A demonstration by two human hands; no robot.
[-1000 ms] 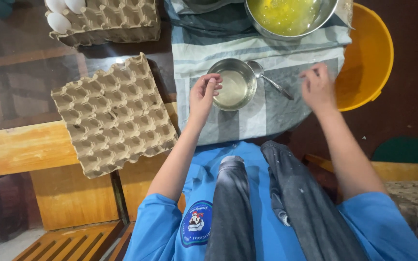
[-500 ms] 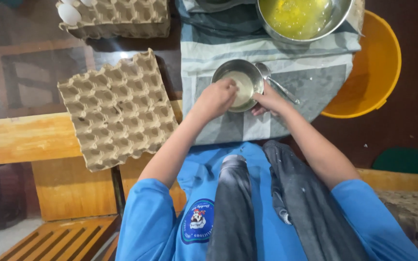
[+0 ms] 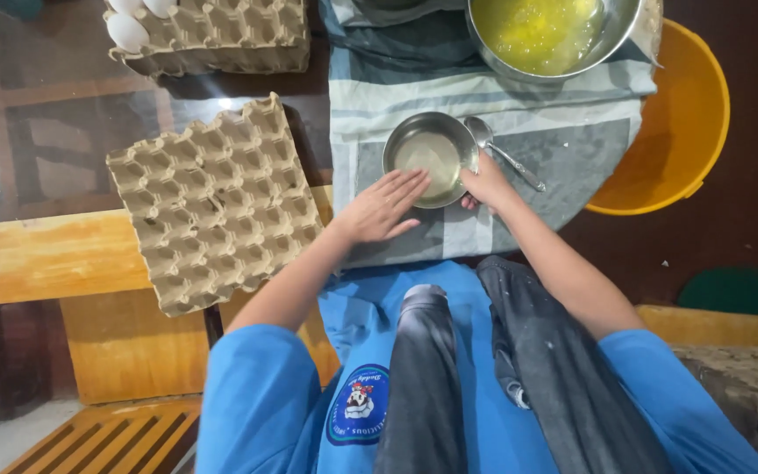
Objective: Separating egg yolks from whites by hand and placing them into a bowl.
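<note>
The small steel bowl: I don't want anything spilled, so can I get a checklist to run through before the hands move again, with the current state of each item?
1. Small steel bowl upright on the striped cloth: ok.
2. Right hand has a grip on the bowl's rim: cannot tell; it touches the near right edge, fingers hidden.
3. Left hand free: ok; it lies flat and open, fingertips at the bowl's near left edge, holding nothing.
4. Spoon out of the way: not ok; it lies right beside the bowl, just above the right hand.
5. Large bowl of yellow liquid apart from the small bowl: ok.
6. Empty egg tray clear of the hands: ok; it sits left of the cloth.
</note>
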